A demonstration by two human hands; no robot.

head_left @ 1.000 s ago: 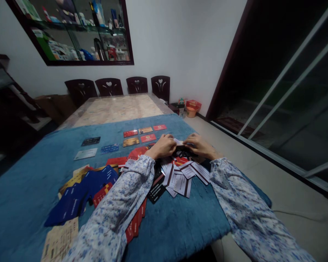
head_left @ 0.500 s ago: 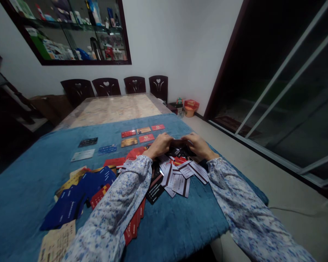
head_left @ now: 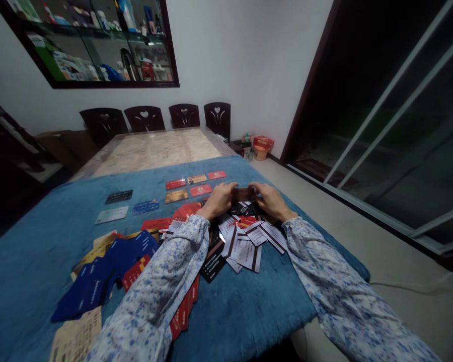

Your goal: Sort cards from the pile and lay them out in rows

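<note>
My left hand (head_left: 219,199) and my right hand (head_left: 271,200) hold a dark card (head_left: 243,194) between them, fingers pressed on its two ends, above the card pile. Under and in front of them lie white striped cards (head_left: 249,254), black cards (head_left: 213,259) and some red ones. Blue cards (head_left: 86,286) are fanned out at the left beside yellow and red cards. A beige card (head_left: 77,336) lies near the front left. Behind my left hand, red cards (head_left: 201,190) and gold cards (head_left: 176,196) are laid out in two rows.
A blue cloth (head_left: 249,311) covers the near part of the table. Left of the rows lie a black card (head_left: 119,196), a blue card (head_left: 146,206) and a white card (head_left: 112,215). Chairs (head_left: 145,119) stand behind the bare tabletop (head_left: 162,146). An orange bucket (head_left: 260,153) is on the floor.
The dark card between my hands has tilted up, so more of its face shows. My hands have barely moved, and the view has shifted slightly.
</note>
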